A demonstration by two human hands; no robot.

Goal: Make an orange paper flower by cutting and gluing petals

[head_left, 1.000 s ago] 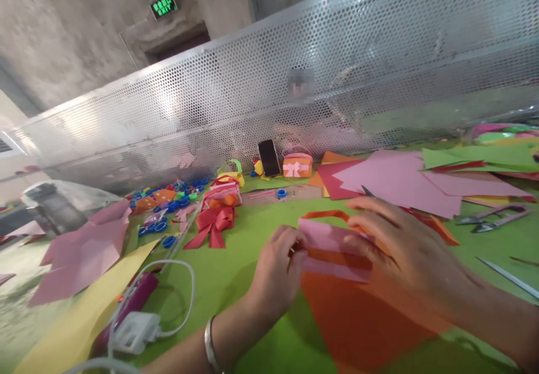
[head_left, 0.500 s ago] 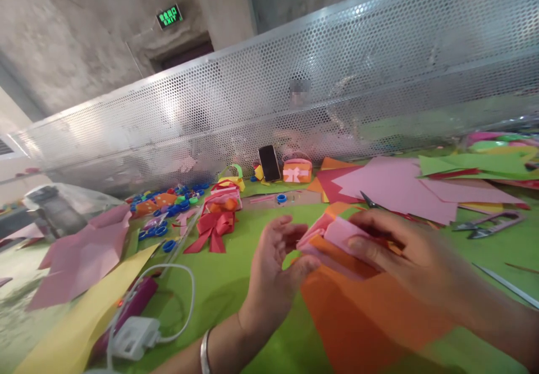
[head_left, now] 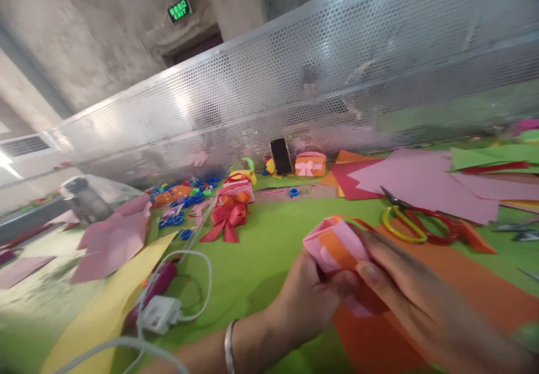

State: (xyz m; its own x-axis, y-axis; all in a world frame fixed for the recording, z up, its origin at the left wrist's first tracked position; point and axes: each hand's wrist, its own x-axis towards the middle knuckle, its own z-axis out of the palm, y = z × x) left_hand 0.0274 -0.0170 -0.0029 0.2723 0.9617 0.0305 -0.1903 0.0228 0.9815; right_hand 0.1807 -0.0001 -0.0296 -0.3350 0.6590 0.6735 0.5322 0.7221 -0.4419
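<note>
Both my hands hold a small folded paper piece [head_left: 334, 243], pink with an orange band, lifted a little above the green table [head_left: 261, 250]. My left hand [head_left: 309, 298] grips it from below, fingers curled round it; a metal bangle sits on that wrist. My right hand [head_left: 404, 290] pinches its right side, thumb on top, and is blurred by motion. Under my hands lies a large orange sheet [head_left: 463, 290]. Red and yellow scissors [head_left: 415, 222] lie just beyond it.
Pink, red and green paper sheets [head_left: 425, 180] pile at the right. A phone [head_left: 281, 156] and small paper gift boxes [head_left: 310, 164] stand by the perforated metal screen [head_left: 337, 71]. A red bow [head_left: 227, 219], blue tape rolls [head_left: 185, 191], a white charger with cable [head_left: 162, 312], and pink and yellow sheets lie left.
The pink and orange piece went from lying flat under my hands to being lifted and gathered between both hands. The scissors behind it are now uncovered. The view shifted slightly.
</note>
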